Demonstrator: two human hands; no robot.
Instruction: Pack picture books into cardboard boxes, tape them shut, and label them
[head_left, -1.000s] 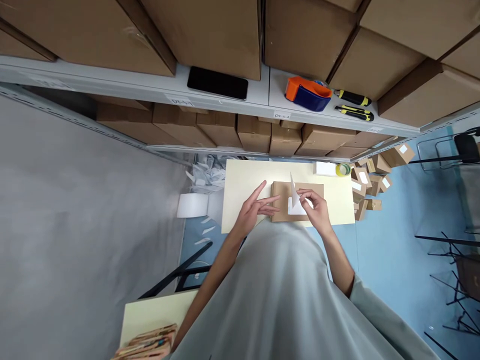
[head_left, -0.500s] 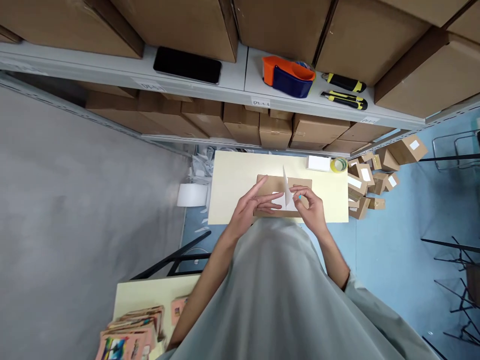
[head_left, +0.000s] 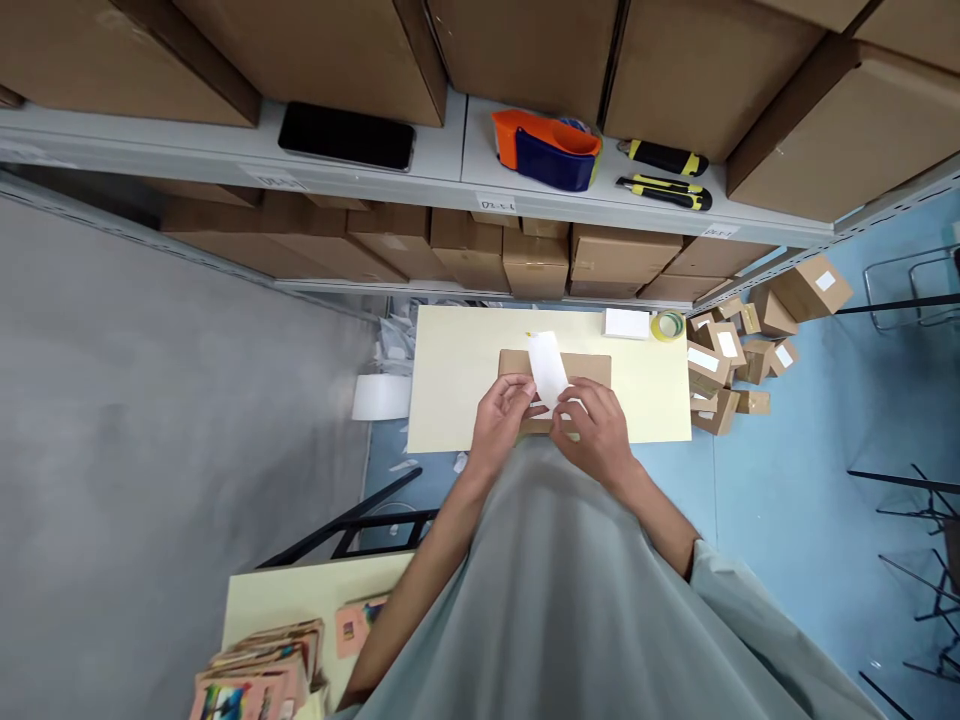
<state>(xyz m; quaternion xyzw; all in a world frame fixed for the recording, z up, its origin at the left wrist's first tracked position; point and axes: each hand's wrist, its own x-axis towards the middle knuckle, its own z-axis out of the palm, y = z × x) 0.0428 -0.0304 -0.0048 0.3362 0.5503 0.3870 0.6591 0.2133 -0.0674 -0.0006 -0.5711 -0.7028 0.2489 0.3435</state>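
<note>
A white paper label (head_left: pixel 547 362) stands raised over a flat brown cardboard box (head_left: pixel 592 367). My left hand (head_left: pixel 501 415) is closed at the label's lower left edge, thumb and fingers pinched together. At the lower right corner, my right hand (head_left: pixel 598 425) pinches the label between thumb and curled fingers. More white paper shows between my hands on the box top, mostly covered by the fingers. The box lies on the cream table (head_left: pixel 450 380), close to its front edge.
A white stack (head_left: pixel 626 324) and a tape roll (head_left: pixel 667 325) sit at the table's back right. Labelled boxes (head_left: pixel 726 345) are heaped to the right. Overhead, the shelf (head_left: pixel 442 165) holds a phone (head_left: pixel 346 136), a tape dispenser (head_left: pixel 547 150) and box cutters (head_left: pixel 666 175).
The label has turned from edge-on to broadside toward me. My left hand has drawn its spread fingers in to the label, and my right hand has moved left. The view has shifted slightly.
</note>
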